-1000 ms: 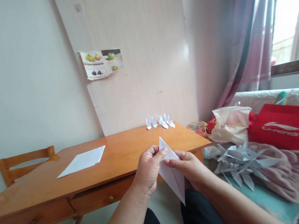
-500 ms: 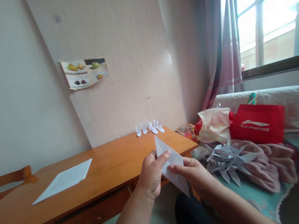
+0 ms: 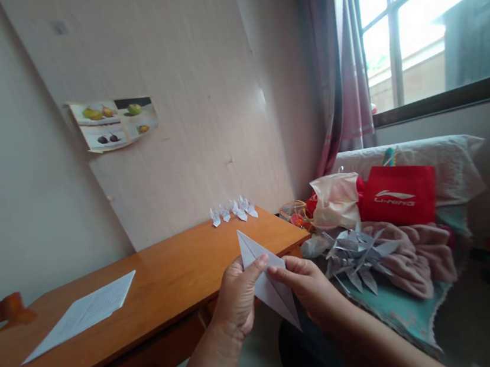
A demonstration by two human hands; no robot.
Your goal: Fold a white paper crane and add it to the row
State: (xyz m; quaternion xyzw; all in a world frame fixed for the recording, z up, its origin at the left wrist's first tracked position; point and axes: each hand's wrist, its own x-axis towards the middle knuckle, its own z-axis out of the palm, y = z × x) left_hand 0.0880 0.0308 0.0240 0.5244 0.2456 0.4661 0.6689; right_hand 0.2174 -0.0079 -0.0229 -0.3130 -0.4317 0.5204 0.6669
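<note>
Holds a folded white paper (image 3: 271, 292) up in front of the body, above the lap and just off the near edge of the table (image 3: 168, 282). Clamps it from both sides. Left hand (image 3: 236, 295): closed on the paper's left edge, thumb laid flat across the front face and pointing right, fingers curled behind, wrist bent slightly back. Right hand (image 3: 309, 289): closed on the right edge, thumb on the front, fingers tucked behind the sheet. Thumb tips almost meeting near the centre crease. Both forearms bare, rising from the bottom edge and converging on the paper. Paper itself a long kite shape, one sharp point up and leaning left, the other point down toward the lap.

On the table, well apart from the hands: a printed sheet (image 3: 82, 313) to the left, a row of small paper cranes (image 3: 233, 212) at the far edge by the wall. To the right, a heap of folded paper pieces (image 3: 354, 250) on a pink blanket (image 3: 418, 251), with a red bag (image 3: 399, 200) behind.
</note>
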